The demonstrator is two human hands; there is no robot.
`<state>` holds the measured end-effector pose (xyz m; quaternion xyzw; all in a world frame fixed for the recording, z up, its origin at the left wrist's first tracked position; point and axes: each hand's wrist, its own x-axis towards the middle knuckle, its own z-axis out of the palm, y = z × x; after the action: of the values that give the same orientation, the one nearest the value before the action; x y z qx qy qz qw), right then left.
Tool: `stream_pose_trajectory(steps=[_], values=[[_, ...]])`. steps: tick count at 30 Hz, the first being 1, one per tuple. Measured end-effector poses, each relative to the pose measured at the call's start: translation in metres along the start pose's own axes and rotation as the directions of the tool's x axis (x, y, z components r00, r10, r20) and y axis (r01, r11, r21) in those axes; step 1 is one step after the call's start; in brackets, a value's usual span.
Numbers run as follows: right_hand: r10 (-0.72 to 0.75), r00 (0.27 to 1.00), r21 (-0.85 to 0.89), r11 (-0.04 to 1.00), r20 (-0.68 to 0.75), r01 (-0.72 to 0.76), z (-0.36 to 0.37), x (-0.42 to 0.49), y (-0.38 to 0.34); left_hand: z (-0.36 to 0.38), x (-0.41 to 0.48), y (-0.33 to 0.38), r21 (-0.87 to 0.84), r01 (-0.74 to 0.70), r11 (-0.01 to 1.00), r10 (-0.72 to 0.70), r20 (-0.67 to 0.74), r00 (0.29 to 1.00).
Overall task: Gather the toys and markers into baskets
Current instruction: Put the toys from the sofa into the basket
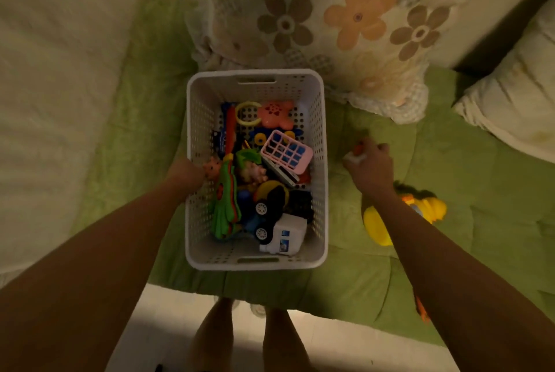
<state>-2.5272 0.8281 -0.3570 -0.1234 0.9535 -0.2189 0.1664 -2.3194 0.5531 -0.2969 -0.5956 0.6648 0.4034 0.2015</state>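
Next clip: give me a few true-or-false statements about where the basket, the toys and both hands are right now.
1. The basket stands on the green blanket. True.
2. The basket is empty. False: it holds many toys, among them a white truck.
3. The right hand holds a small orange and white thing beside the basket. True.
4. Every toy is in the basket. False: a yellow toy lies on the blanket to its right.
5. The left hand is at the basket's left rim. True.
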Motion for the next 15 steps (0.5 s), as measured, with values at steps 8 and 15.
stream_pose_trajectory(steps=[8, 15], values=[[-0.215, 0.976, 0.295, 0.931, -0.030, 0.214, -0.078, -0.035, -0.085, -0.004, -0.009, 0.005, -0.007, 0.005, 1.000, -0.004, 0.053, 0.999], [-0.301, 0.900, 0.113, 0.953, 0.314, 0.280, -0.046, -0.086, -0.124, -0.008, -0.014, 0.005, -0.059, -0.005, 0.998, 0.011, 0.099, 0.995]])
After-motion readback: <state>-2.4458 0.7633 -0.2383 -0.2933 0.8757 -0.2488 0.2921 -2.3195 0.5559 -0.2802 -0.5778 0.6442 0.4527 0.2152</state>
